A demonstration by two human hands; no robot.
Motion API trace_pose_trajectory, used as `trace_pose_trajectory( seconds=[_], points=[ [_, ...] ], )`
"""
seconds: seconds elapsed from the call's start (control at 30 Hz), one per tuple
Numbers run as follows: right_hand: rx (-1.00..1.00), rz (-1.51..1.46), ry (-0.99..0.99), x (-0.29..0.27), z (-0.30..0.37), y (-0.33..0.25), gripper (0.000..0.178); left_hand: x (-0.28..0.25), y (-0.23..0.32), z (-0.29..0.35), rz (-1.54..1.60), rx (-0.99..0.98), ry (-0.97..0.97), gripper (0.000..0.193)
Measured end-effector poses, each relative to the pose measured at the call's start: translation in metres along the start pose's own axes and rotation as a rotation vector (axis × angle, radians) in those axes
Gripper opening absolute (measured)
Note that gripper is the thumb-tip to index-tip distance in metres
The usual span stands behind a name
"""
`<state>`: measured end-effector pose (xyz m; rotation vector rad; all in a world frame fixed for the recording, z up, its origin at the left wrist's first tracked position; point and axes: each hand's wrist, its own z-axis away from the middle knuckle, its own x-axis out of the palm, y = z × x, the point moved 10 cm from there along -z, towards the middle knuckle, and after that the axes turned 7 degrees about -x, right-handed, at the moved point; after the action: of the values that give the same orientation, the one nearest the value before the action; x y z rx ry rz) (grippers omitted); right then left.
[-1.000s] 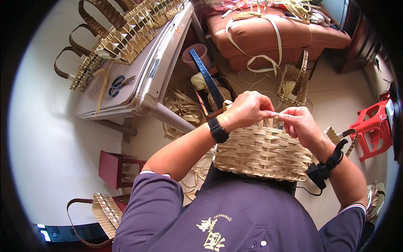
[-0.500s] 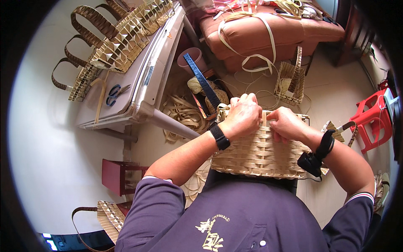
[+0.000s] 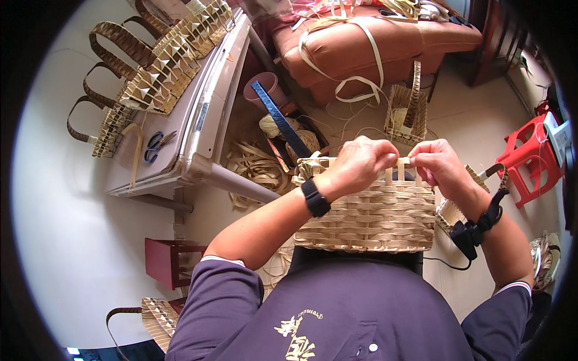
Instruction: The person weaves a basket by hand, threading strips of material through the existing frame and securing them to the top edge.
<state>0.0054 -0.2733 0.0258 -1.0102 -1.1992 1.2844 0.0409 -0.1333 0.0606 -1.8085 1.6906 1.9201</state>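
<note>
Closest in, at six o'clock, the person's dark shirt [image 3: 349, 289] borders the woven basket [image 3: 367, 222], which sits centrally, apparently propped on the lap so that the knees take its weight and both hands stay free. Its near edge lies toward the body; the far edge, with bare upright strips [image 3: 389, 175], points to twelve, probably to put them within easy reach.

Taking the basket as the clock's centre, the left hand [image 3: 364, 163] is at twelve, fingers curled, thumb and forefinger nearly together. The right hand [image 3: 438, 162], between one and two, mirrors it with gathered fingertips. Whether either pinches a strip is too small to tell. Facing each other across the uprights, they seem placed for fine, two-sided handling.

Farther out at ten, loose pale strips [image 3: 259, 174] lie heaped on the floor, likely kept close as stock. At eleven a box [image 3: 278, 153] contains balls of cord, presumably corralling them against rolling. A small handled basket [image 3: 397, 129] stands near one.

Beyond, between nine and ten, scissors [image 3: 155, 147] lie on the table [image 3: 120, 180], off the floor. Finished-looking baskets [image 3: 153, 87] line its far side, perhaps leaving the near corner usable.
</note>
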Motion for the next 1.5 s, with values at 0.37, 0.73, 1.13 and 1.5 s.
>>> trace_pose_trajectory(
  seconds=[0.37, 0.73, 1.13, 1.5],
  points=[
    [-0.017, 0.458, 0.035, -0.016, 0.015, 0.019, 0.026, 0.025, 0.000, -0.018, -0.529, -0.017, -0.112, 0.020],
    [0.085, 0.799, -0.114, 0.006, -0.005, 0.033, 0.029, 0.057, -0.002, -0.007, -0.565, 0.125, -0.111, 0.009],
    [-0.091, 0.108, 0.224, -0.047, 0.032, 0.011, 0.017, 0.040, 0.027, -0.023, -0.292, 0.124, -0.085, 0.014],
    [-0.137, -0.126, 0.321, -0.084, 0.055, 0.051, 0.013, 0.070, 0.019, -0.048, -0.196, -0.067, -0.275, 0.026]
  ],
)
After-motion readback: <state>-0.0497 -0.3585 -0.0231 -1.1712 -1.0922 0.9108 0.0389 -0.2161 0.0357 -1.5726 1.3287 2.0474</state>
